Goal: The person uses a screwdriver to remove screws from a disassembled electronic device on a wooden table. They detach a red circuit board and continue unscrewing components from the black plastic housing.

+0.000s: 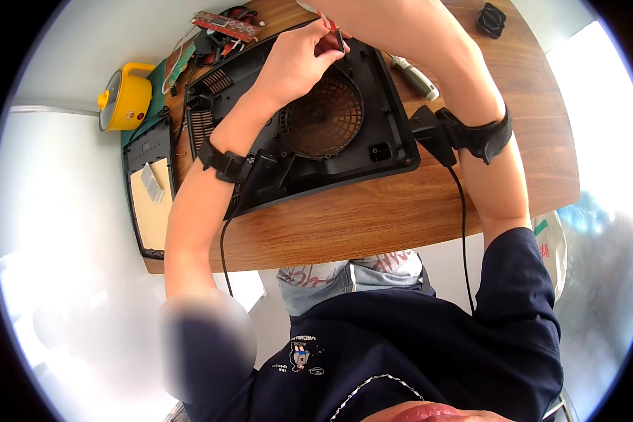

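A black plastic housing (394, 119) lies on the wooden table, its ribbed inside facing up around a round mesh grille (323, 119). Over its far edge, my left hand (299, 60) has its thumb and fingers closed on a small black connector-like piece (340, 42). Red and white wires (326, 21) run up from this piece. My right arm reaches across to the same spot, where my right hand (348, 10) is mostly cut off by the top edge. Its fingers and anything in them are hidden.
A screwdriver (416, 79) lies right of the housing. A small black part (491, 21) sits far right. At left are a yellow pot (128, 98), a dark panel (148, 232) and a red circuit board (226, 26). Black cables (463, 225) hang from both wrist straps.
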`<state>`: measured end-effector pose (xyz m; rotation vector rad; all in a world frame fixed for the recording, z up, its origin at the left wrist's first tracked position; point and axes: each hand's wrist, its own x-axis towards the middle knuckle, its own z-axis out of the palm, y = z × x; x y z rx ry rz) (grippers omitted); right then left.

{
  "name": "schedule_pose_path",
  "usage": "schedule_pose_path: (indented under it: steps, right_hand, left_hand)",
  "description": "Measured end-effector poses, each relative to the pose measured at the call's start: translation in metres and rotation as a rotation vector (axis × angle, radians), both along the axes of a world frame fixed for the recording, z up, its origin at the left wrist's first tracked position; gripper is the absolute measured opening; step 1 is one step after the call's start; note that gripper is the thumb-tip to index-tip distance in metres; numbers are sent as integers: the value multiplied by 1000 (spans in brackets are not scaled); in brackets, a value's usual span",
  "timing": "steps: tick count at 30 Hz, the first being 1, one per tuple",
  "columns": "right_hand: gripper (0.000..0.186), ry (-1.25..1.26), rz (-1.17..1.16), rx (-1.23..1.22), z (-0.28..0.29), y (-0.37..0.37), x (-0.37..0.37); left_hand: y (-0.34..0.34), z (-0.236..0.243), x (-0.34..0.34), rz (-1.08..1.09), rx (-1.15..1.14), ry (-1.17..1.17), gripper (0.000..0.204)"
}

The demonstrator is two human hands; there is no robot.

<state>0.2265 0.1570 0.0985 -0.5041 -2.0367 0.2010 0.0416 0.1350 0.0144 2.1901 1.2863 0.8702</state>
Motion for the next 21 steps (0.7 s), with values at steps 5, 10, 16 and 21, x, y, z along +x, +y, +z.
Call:
schedule_pose_path:
  steps: [5,10,16,21]
  right_hand:
    - [40,-18,122,-262,16,-16,6]
    - [34,-110,-143,12,14,-13,9]
    - [36,14,87,-30,10,-15,6]
    - [40,-132,58,-3,13,-15,5]
  left_hand:
    - [-4,0,-1,40,-12,35,24]
    - [0,-4,0,15,-41,-102,23]
    - [-2,-3,-5,75,39,80,21]
    - [-19,21,-11,195,106,100,20]
